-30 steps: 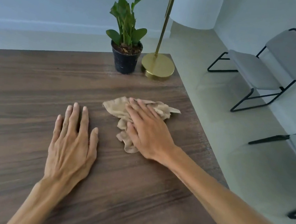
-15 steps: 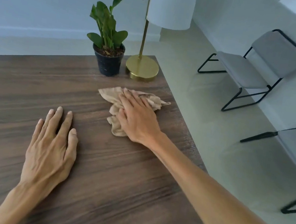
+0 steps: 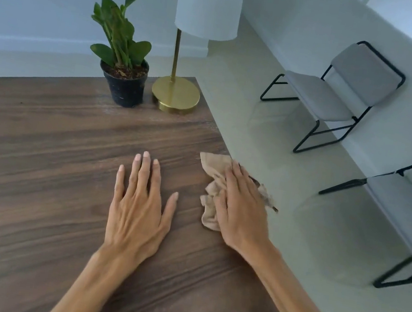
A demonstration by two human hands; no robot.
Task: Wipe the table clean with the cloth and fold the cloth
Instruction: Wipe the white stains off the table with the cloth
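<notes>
At table (image 3: 39, 157) edge, right hand (image 3: 241, 214) flat on crumpled cloth (image 3: 213, 181), fingers straight. Beside it, left hand (image 3: 138, 204) flat on wood, fingers slightly spread.

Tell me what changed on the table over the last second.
The right hand slid the cloth away from the plant and lamp to the table's right edge, part of it now overhanging. It presses the cloth flat as before. The left hand stays flat on the table; plant and lamp unmoved.
</notes>
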